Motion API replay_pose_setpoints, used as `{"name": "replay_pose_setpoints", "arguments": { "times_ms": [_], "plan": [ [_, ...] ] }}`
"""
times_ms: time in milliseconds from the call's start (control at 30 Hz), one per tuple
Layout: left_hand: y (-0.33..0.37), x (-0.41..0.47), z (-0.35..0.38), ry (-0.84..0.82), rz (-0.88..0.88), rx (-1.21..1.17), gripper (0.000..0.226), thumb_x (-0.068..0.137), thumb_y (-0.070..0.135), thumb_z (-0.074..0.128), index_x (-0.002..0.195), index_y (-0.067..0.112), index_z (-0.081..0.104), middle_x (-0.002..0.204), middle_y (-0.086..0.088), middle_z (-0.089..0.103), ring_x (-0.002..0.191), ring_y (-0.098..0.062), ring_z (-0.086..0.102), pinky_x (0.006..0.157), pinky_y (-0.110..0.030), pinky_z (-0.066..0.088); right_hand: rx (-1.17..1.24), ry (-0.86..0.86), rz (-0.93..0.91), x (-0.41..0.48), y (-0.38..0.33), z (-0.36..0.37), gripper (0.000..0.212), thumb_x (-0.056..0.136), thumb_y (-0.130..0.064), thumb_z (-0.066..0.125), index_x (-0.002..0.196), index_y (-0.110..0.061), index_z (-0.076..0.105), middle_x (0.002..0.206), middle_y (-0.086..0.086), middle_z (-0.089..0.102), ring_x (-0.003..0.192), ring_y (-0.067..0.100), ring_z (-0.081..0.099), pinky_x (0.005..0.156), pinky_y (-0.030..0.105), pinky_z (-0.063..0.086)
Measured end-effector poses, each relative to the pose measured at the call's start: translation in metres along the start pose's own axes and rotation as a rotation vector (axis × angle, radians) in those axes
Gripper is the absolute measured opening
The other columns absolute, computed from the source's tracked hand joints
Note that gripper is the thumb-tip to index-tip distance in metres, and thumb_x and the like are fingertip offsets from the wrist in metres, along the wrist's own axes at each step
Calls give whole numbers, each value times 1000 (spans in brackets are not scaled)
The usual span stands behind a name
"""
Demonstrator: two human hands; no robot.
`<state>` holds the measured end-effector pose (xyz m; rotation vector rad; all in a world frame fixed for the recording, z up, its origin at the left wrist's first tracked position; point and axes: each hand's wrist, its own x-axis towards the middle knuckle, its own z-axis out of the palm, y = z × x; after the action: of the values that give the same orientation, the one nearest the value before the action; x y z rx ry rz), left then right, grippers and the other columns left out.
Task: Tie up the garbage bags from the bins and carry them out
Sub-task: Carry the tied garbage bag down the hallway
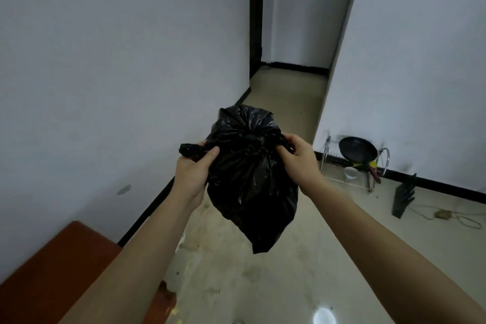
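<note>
Tails [188, 151] of the garbage bag [252, 187] stick out left and right from its knot [251, 139], one gripped by the left hand [193, 168], one by the right hand [298, 158] (both equally near), so pulling apart should tighten it; the bag hangs between them over the floor [263, 284].

Glossy black plastic garbage bag [249, 179]. White plaster walls [118, 60], black skirting strip [147, 208]. Reddish-brown wooden bench [52, 271]; beige mottled floor [263, 271].
</note>
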<state>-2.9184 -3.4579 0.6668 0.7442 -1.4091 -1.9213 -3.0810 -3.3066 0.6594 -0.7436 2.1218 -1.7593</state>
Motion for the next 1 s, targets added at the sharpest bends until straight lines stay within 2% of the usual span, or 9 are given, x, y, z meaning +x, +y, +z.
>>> {"name": "replay_pose_setpoints", "arguments": {
  "times_ms": [100, 300, 433, 533, 700, 800, 867, 933, 1000],
  "plan": [
    [10, 102, 27, 0, -6, 21, 25, 94, 11, 68, 119, 7, 70, 113, -11, 75, 107, -23, 71, 102, -42, 52, 17, -3, 18, 93, -2, 2, 18, 95, -24, 63, 112, -21, 67, 105, -6, 71, 98, 9, 67, 94, 38, 55],
    [2, 291, 97, -13, -24, 69, 29, 90, 11, 72, 119, 5, 68, 112, -13, 74, 106, -25, 71, 98, -39, 55, 14, 44, 44, 271, 25, -10, 17, 94, -28, 62, 110, -31, 67, 105, -8, 71, 99, 9, 68, 92, 37, 56],
    [-24, 429, 153, 20, -36, 89, 17, 89, 4, 71, 106, 5, 66, 104, -16, 73, 101, -31, 70, 92, -40, 57, 5, 62, 44, 407, 62, -20, 21, 95, -23, 61, 114, -27, 67, 106, -9, 71, 101, 9, 67, 93, 37, 56],
    [-35, 528, 200, 48, -54, 87, 11, 89, 0, 69, 95, 9, 64, 96, -13, 71, 94, -27, 68, 87, -37, 57, 14, 36, 60, 519, 88, -28, 21, 94, -21, 61, 113, -27, 68, 105, -8, 72, 100, 9, 68, 93, 40, 56],
    [-15, 674, 241, 117, -40, 110, 11, 87, 1, 71, 93, 8, 65, 101, -17, 71, 96, -29, 69, 91, -41, 57, -57, -18, 30, 691, 88, -28, 21, 95, -19, 60, 112, -26, 71, 104, -9, 73, 98, 7, 67, 93, 38, 55],
    [-1, 753, 253, 155, -24, 111, 13, 88, -1, 70, 88, 10, 63, 94, -13, 70, 88, -23, 67, 87, -38, 57, -164, -60, 55, 776, 81, -12, 25, 96, -22, 59, 119, -21, 67, 108, -6, 69, 102, 12, 64, 94, 32, 52],
    [-4, 814, 260, 175, -33, 103, 13, 88, 0, 69, 85, 10, 62, 90, -11, 68, 85, -22, 66, 86, -39, 56, -230, -61, 86, 840, 89, 0, 28, 95, -30, 60, 120, -19, 65, 104, -6, 68, 95, 14, 65, 89, 33, 53],
    [-14, 873, 266, 175, -50, 104, 11, 88, 0, 68, 84, 8, 61, 89, -12, 67, 85, -24, 65, 88, -43, 55, -268, -64, 123, 902, 101, 12, 30, 93, -39, 60, 113, -18, 69, 96, -6, 71, 84, 17, 67, 83, 37, 57],
    [-27, 935, 271, 178, -54, 99, 17, 88, -1, 67, 77, 9, 58, 84, -11, 65, 83, -24, 63, 86, -43, 54, -282, -74, 162, 964, 115, 23, 28, 92, -42, 59, 94, -18, 74, 79, -2, 71, 76, 22, 71, 77, 44, 60]
  ]
}}
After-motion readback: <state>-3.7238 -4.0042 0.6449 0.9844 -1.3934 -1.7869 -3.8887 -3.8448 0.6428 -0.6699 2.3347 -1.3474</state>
